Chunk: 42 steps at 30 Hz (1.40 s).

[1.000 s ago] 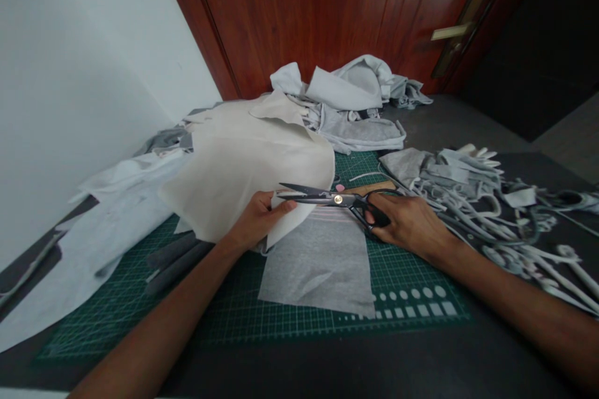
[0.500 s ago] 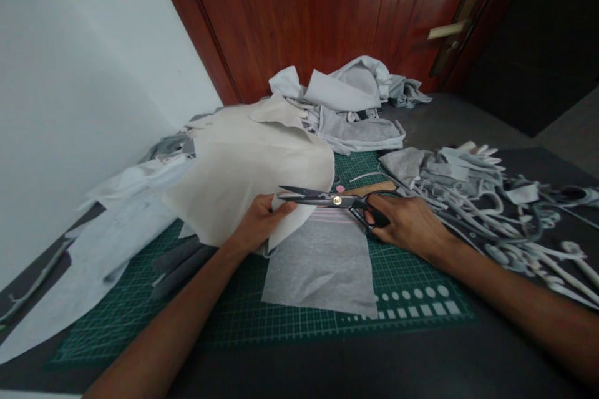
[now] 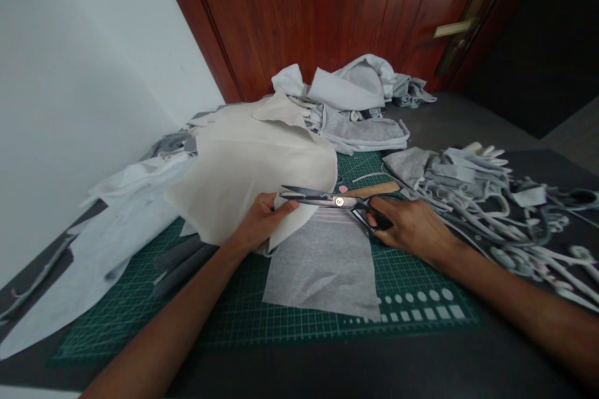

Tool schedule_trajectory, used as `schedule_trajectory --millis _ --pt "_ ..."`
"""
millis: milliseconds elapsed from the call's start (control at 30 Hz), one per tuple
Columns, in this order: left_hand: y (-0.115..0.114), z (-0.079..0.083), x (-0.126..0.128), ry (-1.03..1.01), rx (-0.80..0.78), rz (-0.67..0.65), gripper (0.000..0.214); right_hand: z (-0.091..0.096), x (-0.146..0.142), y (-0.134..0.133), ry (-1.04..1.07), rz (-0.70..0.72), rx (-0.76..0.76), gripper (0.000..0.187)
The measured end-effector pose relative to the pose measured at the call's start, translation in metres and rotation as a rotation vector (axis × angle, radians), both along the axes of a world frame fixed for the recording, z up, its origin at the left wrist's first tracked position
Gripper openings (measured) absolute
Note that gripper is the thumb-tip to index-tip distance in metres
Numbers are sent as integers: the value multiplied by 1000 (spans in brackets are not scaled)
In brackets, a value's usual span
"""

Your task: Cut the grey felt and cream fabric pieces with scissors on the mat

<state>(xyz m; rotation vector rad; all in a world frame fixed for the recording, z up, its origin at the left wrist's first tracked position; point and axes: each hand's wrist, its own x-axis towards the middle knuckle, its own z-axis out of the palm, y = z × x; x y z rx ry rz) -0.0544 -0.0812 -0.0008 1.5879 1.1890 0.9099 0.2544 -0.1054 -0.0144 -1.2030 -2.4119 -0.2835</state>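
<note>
Change since a second ago: almost nothing; both hands and the scissors (image 3: 327, 198) keep their places, and the blades stay the same small way apart.
Left hand (image 3: 259, 221): closed on the folded near edge of the cream fabric (image 3: 253, 168), thumb on top and fingers tucked underneath, just beside the blade tips.
Right hand (image 3: 412, 230): wrapped around the black scissor handles with fingers through the loops; the blades point left, slightly parted, with their tips at the cream fabric's edge.
Cream fabric: a large sheet billowing up from the green cutting mat (image 3: 412, 262); its near corner hangs over a flat grey fabric rectangle (image 3: 322, 268) lying on the mat.
Step in hand: by my reading, a cut into the cream fabric's edge is being set up or is only just started; no cut line shows.
What the next move calls for: the edge kept taut by the left hand, the thumb kept clear of the blades, and the lower blade kept above the grey rectangle so that only the cream layer is caught.
Nearby: a wooden strip (image 3: 374, 189) lies just behind the scissors; a heap of grey fabric strips (image 3: 491, 199) sits to the right; a pile of grey garments (image 3: 355, 106) lies at the far edge, before a red-brown door (image 3: 327, 12).
Left side: white cloth (image 3: 93, 243) spreads along the wall.
</note>
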Motion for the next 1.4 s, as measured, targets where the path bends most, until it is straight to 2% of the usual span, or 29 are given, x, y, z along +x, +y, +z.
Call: schedule_trajectory --millis 100,300,500,767,900,1133,1400 --pt "1 -3 -2 -9 -12 4 36 0 -1 -1 -13 -8 -22 6" --pt "2 -6 -3 0 1 15 37 5 -1 -4 -21 -20 -164 10" --pt "2 -6 -3 3 6 12 37 5 -1 -4 -22 -11 -163 11" --pt "3 -5 -3 95 49 10 35 11 -2 -6 -45 -17 -255 11" --pt "3 -5 -2 101 62 6 37 8 -3 -6 -39 -40 -256 10" --pt "3 -3 0 18 4 43 36 6 -4 -3 89 -88 -238 13" --pt "2 0 -1 59 -27 -18 38 10 -3 -4 44 -103 -115 15"
